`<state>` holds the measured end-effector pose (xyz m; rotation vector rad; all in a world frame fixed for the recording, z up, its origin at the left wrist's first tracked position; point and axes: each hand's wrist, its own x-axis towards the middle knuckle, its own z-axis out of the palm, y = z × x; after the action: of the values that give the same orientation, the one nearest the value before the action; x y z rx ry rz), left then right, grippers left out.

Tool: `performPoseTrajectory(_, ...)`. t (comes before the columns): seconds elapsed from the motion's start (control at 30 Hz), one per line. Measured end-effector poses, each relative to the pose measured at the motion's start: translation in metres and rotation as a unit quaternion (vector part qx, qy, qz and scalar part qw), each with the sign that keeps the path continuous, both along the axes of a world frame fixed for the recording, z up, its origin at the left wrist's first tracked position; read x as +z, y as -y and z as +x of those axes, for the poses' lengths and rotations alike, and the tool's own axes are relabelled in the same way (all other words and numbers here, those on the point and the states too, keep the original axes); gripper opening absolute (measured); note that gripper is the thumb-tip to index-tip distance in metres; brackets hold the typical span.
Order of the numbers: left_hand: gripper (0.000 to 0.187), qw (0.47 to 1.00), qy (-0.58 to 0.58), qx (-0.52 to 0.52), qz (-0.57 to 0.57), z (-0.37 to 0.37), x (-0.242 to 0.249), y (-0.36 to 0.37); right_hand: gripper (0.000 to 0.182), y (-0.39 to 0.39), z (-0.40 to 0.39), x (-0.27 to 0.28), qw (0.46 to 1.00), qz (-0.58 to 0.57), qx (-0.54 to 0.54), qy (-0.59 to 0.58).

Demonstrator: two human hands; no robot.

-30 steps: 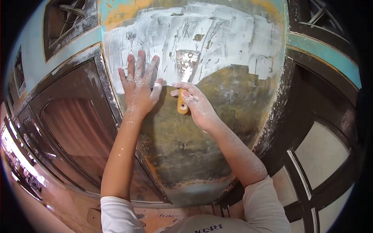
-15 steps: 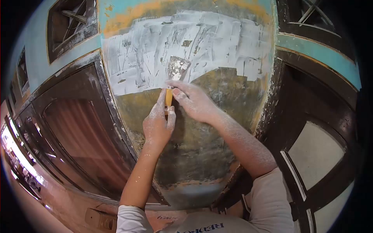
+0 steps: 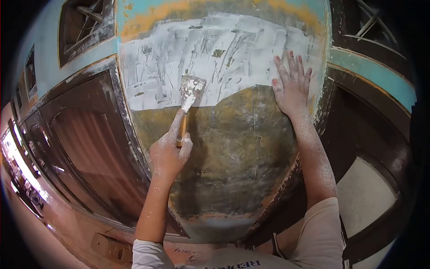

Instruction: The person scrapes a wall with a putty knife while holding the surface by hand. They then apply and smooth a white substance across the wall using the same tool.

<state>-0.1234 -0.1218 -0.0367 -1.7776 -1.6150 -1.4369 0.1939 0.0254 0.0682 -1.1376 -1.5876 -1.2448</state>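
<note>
My left hand [image 3: 171,151] is closed round the yellow handle of a putty knife [image 3: 192,88], with the index finger stretched along it. White lumps of paste lie on the knife's wide blade, which is against the wall [image 3: 224,152]. The blade is at the lower edge of a rough white coat [image 3: 156,62]. To the right, my right hand [image 3: 294,87] lies with fingers spread on the wall, over the right part of the white coat, holding nothing. White dust covers both hands and the right forearm.
Dark wooden frames flank the wall, with a curtained glass pane [image 3: 96,152] on the left and a pale-panelled door [image 3: 367,197] on the right. A brown plastic object [image 3: 111,247] stands low at the left. Bright light enters at the far left.
My right hand has left the putty knife and moved right and up onto the wall, its fingers now spread. My left hand has moved slightly left and down with the knife.
</note>
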Motion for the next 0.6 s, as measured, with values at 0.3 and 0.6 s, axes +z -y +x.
performPoseTrajectory(0.3, 0.061, 1.000, 0.008, -0.001, 0.019, 0.013, -0.010, -0.008, 0.065, 0.002, -0.002, -0.001, 1.000, -0.009, 0.003, -0.010)
performPoseTrajectory(0.6, 0.060, 0.998, 0.053, -0.014, 0.014, 0.036, -0.024, -0.015, 0.066, 0.000, -0.003, -0.003, 1.000, -0.004, 0.002, -0.015)
